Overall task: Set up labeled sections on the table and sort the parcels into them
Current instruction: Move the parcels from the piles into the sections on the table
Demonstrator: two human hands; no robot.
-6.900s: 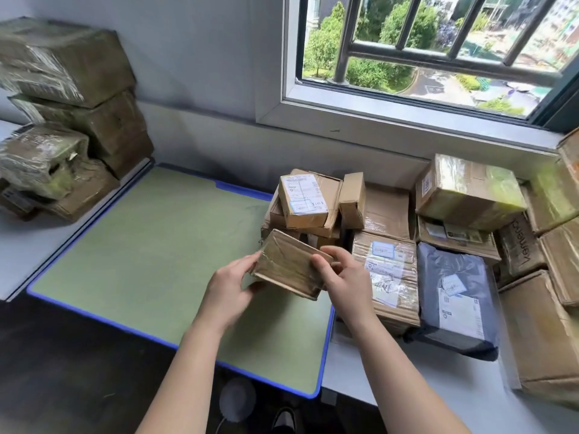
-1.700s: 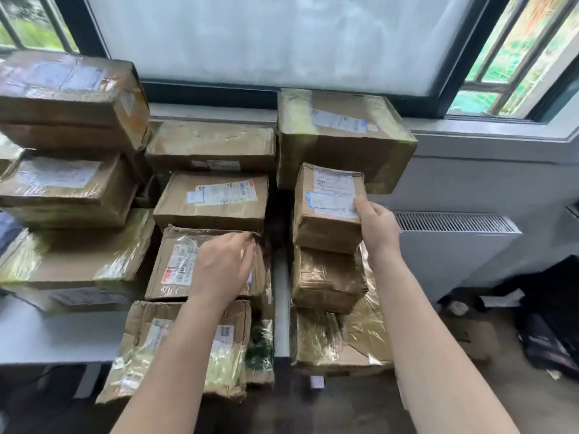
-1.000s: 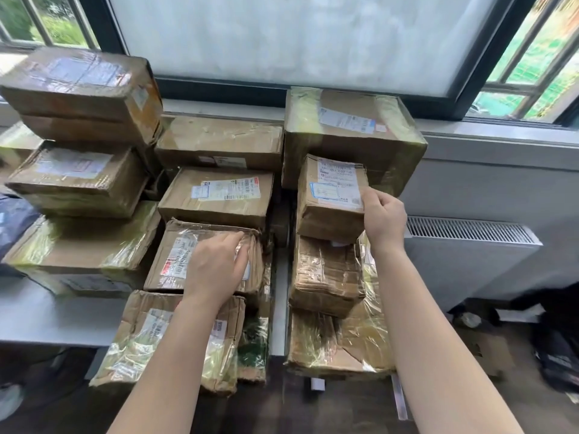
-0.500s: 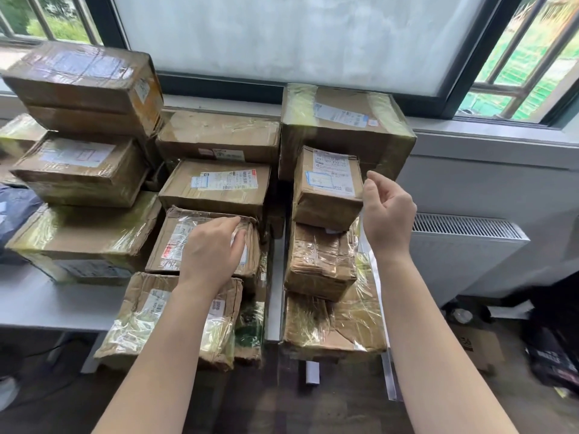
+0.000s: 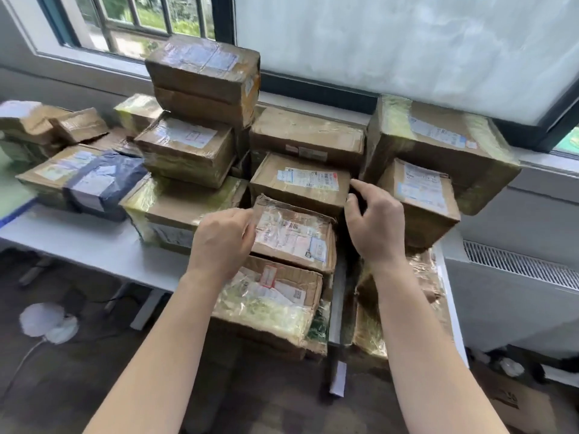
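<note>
Frosted window (image 5: 407,42) across the back, white tabletop (image 5: 78,239) beneath it, and I've got parcels (image 5: 188,151) heaped along it up to the sill. Biggest is the yellow-taped carton (image 5: 438,142) far right, with a radiator (image 5: 513,292) beside the tabletop. Most boxes have white shipping labels, print too blurred for me to read. Centre front, the film-wrapped parcel (image 5: 294,239) lies on the stack. The left hand (image 5: 222,239) sits at its left edge, fingers curled; gripping or only touching, I can't tell. The right hand (image 5: 376,227) hovers loose, holding nothing, index finger by the corner of the brown box (image 5: 300,183) behind.
</note>
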